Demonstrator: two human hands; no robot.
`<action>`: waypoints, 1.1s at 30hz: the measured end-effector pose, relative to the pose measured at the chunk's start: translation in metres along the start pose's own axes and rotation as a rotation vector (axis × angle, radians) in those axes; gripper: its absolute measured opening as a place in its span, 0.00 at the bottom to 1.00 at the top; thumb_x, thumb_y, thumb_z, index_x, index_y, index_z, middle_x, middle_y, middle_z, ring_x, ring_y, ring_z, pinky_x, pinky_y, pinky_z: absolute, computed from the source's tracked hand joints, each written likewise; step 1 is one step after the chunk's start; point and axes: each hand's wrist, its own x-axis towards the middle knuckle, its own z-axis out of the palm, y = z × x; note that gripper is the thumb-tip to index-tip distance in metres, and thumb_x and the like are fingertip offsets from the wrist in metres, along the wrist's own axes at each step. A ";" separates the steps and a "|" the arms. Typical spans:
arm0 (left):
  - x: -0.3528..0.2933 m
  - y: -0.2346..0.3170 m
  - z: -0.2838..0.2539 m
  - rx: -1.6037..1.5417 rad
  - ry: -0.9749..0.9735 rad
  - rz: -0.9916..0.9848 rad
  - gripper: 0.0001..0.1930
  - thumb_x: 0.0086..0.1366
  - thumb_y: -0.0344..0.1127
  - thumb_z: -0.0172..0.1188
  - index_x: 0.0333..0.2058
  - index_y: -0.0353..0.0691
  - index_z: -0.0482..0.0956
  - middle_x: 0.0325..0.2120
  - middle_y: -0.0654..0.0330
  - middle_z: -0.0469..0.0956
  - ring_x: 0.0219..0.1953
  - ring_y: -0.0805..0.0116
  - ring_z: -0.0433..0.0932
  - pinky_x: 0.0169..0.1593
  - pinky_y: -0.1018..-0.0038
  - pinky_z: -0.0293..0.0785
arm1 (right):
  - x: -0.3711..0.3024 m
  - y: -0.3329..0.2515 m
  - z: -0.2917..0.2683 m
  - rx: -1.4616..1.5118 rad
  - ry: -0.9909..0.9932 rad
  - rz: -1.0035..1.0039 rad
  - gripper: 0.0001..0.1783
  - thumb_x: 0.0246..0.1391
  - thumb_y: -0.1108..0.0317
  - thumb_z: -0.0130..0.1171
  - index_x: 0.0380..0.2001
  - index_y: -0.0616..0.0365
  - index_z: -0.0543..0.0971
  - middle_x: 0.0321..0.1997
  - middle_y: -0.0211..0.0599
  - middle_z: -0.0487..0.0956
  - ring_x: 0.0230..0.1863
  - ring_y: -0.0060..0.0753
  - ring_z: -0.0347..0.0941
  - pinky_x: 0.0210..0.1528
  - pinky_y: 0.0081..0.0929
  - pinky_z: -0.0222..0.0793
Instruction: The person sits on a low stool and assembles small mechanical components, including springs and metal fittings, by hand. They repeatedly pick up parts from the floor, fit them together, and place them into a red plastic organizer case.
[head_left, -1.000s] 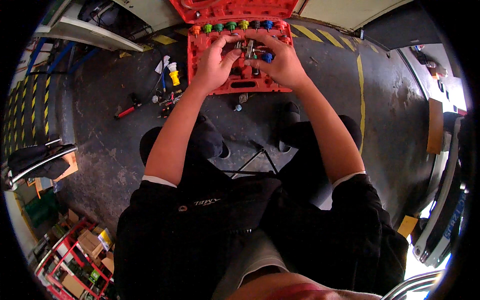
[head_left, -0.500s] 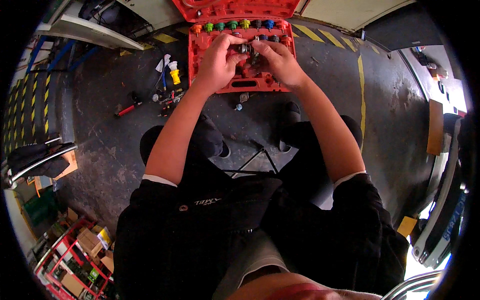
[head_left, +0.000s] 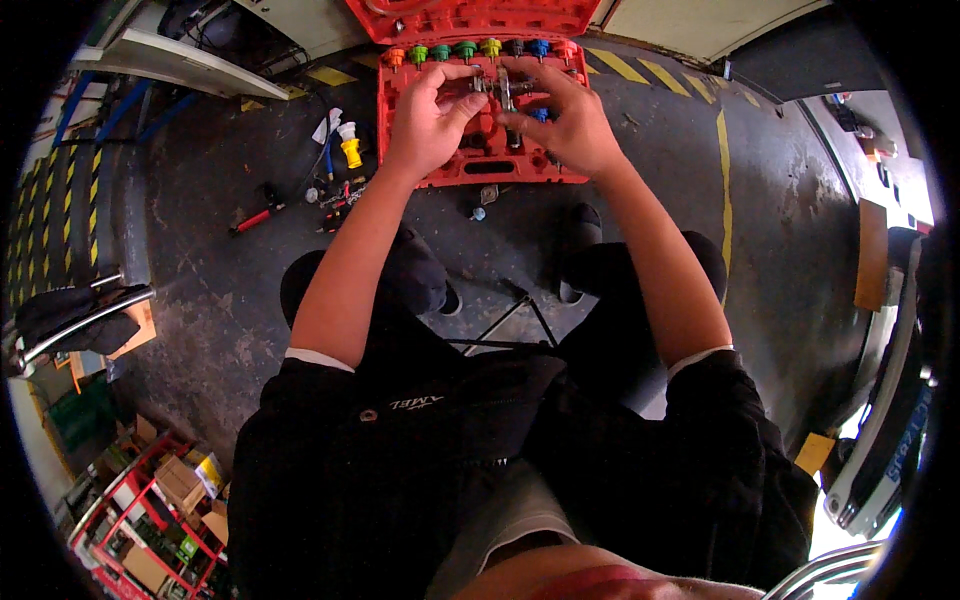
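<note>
Over the open red tool case [head_left: 435, 178], my left hand [head_left: 428, 125] pinches a small metal piece [head_left: 481, 86] between thumb and forefinger. Facing it across a narrow gap, my right hand [head_left: 572, 125] grips a metal fitting [head_left: 505, 92] that has a flat flange and a stub pointing right. Whether the two metal pieces touch is too small to tell. Along the far side of the case runs a row of coloured caps, among them a green cap [head_left: 465, 51], an orange cap [head_left: 394, 56] and a blue cap [head_left: 540, 48]. My right fingers hide part of the case's right side.
Left of the case lie a yellow and white connector [head_left: 349, 146], a red-handled tool [head_left: 256, 220] and a heap of small metal parts [head_left: 342, 205]. A metal cap [head_left: 489, 194] and a pale blue piece [head_left: 478, 213] lie near the case's front edge. A thin-legged stand [head_left: 510, 320] is between my legs.
My hands have drawn slightly apart, and the right fingers have spread around the fitting. The metal pieces show more clearly between them. The case has barely moved.
</note>
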 end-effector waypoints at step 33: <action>-0.002 0.009 -0.002 0.223 -0.047 0.003 0.15 0.66 0.32 0.64 0.48 0.34 0.74 0.46 0.54 0.79 0.47 0.65 0.81 0.50 0.69 0.79 | 0.000 0.002 0.002 -0.062 0.024 -0.122 0.37 0.45 0.60 0.75 0.60 0.51 0.74 0.55 0.41 0.79 0.56 0.43 0.77 0.57 0.37 0.74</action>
